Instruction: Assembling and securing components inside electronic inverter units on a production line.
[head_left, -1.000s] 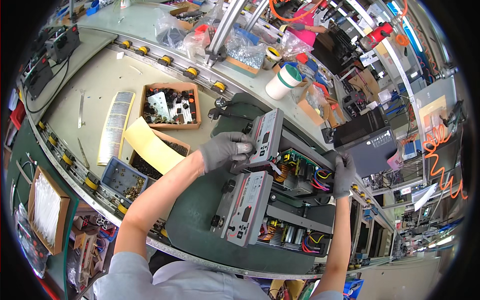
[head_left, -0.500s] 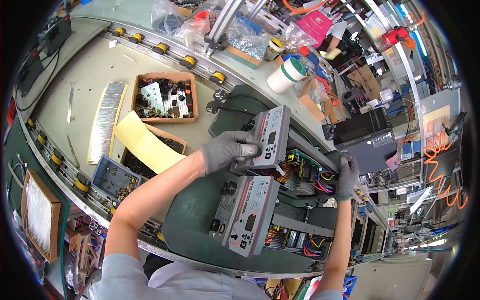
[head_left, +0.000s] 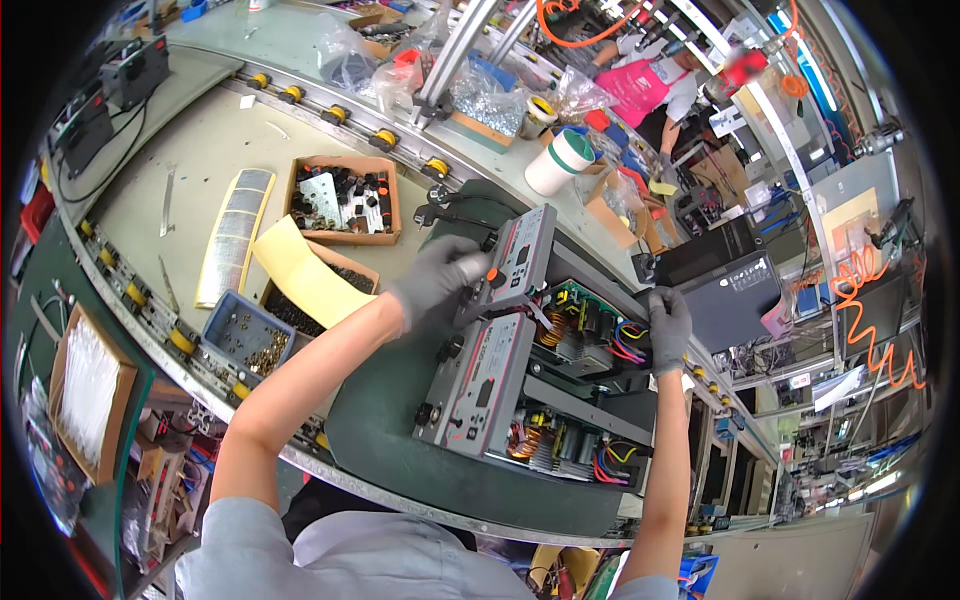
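Two welding machines with their covers off lie side by side on the dark green mat (head_left: 380, 420). The far welding machine (head_left: 575, 325) shows coils, a circuit board and coloured wires behind its grey front panel. My gloved left hand (head_left: 437, 282) grips this machine's front end, beside an orange-red knob (head_left: 492, 275); its fingertips are partly hidden by the panel. At the rear end my gloved right hand (head_left: 670, 328) is closed on the same machine. Closer to me, the near welding machine (head_left: 475, 385) lies untouched, its front panel almost against the far one's.
Left of the mat are a carton of small black parts (head_left: 345, 225), yellow label sheets (head_left: 310, 268) and a blue bin of brass-coloured fittings (head_left: 250, 335). A white-green canister (head_left: 558, 163) and a black case (head_left: 725, 280) stand beyond. Another person (head_left: 645, 88) works at the back.
The far welding machine has come down and closer to the near one, with both my hands still on it. An orange-red knob now shows on its panel. The whole view has shifted slightly.
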